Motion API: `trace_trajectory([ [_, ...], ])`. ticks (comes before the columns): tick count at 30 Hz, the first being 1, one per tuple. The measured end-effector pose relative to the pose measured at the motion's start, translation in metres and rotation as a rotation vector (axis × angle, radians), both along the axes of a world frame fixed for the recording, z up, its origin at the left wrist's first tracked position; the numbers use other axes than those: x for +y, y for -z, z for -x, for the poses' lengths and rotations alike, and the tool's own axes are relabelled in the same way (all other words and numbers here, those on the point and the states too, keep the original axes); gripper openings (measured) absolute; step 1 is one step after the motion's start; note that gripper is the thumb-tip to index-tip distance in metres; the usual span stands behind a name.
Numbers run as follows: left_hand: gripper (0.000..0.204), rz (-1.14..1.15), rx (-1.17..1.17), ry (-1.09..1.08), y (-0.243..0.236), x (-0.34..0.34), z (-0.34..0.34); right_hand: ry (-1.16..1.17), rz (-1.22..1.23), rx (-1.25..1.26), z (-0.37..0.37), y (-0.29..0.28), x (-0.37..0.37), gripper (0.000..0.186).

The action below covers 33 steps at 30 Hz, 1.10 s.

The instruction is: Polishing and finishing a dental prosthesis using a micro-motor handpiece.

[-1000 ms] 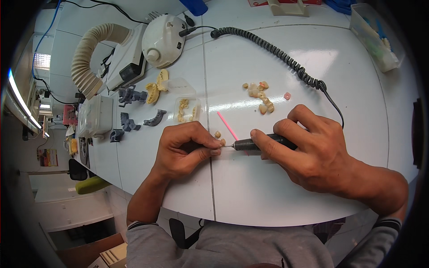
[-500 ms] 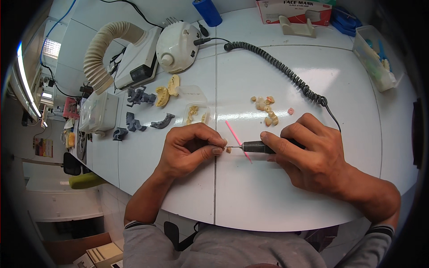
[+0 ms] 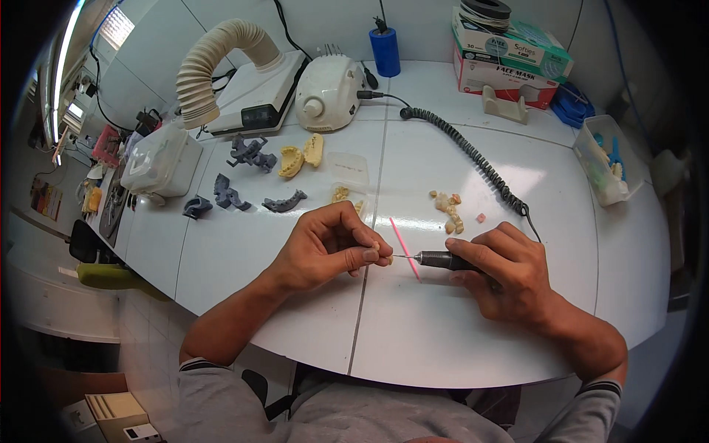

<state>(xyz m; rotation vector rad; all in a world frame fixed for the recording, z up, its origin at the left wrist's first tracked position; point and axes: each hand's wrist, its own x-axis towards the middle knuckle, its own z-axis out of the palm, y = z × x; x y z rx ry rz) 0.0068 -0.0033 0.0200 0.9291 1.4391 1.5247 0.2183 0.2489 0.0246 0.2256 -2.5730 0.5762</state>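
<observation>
- Pinching, seemingly, a small tan piece [image 3: 390, 261] in the left hand [image 3: 325, 245], just left of the pink stick [image 3: 398, 235]; mostly hidden by fingertips.
- Gripping a black handpiece [image 3: 441, 259] in the right hand [image 3: 511, 269], right of the pink stick, with thin bit [image 3: 408, 256] crossing above it.
- Probably grinding now; calling for a steady pinch and light contact.
- Farther out on the counter [image 3: 473, 336], right of the pink stick: clustered tan pieces [image 3: 443, 201].

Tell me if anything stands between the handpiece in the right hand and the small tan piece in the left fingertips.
Nothing visible does: the handpiece points its bit at the small tan piece. The pink stick passes behind the bit, seemingly lying on the table.
</observation>
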Motion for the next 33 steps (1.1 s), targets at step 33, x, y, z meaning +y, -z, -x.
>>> trace_trajectory([
  [33, 0.021, 0.056, -0.019, 0.047, 0.001, 0.003, 0.001, -0.021, 0.036, -0.013, 0.002, 0.0, 0.002, 0.046],
])
